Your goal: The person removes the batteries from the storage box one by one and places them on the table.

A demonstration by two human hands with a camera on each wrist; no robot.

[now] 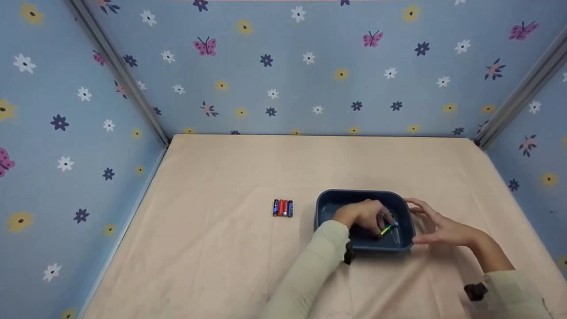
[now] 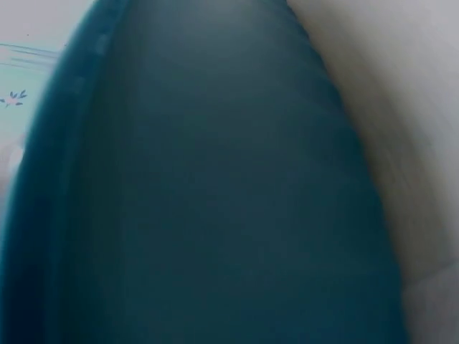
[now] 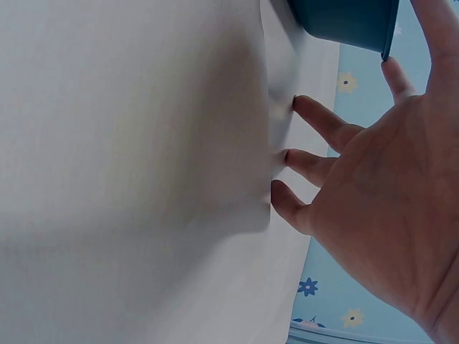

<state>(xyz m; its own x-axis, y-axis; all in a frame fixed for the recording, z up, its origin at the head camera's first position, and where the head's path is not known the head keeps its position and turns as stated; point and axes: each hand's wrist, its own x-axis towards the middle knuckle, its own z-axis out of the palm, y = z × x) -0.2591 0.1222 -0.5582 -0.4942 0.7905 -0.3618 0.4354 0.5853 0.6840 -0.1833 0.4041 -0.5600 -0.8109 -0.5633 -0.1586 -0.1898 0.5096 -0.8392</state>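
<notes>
In the head view a dark blue rectangular bin (image 1: 365,249) stands on the cloth. The left hand (image 1: 365,215) reaches down inside it, fingers curled round a small green and yellow battery (image 1: 386,230); a bluish item (image 1: 395,223) lies by the fingertips, too small to make out. The right hand (image 1: 445,228) touches the bin's right side with spread fingers. From the right wrist view, that hand (image 3: 387,179) has a fingertip against the edge of the bin (image 3: 351,21). The left wrist view shows only the bin wall (image 2: 237,172) up close, the hand hidden.
Several batteries, red (image 1: 283,208) and dark blue (image 1: 290,208), lie side by side left of the bin. A peach cloth (image 1: 212,230) with some creases covers the table. Blue flowered panels (image 1: 301,79) stand at the back and both sides, with grey posts at the corners.
</notes>
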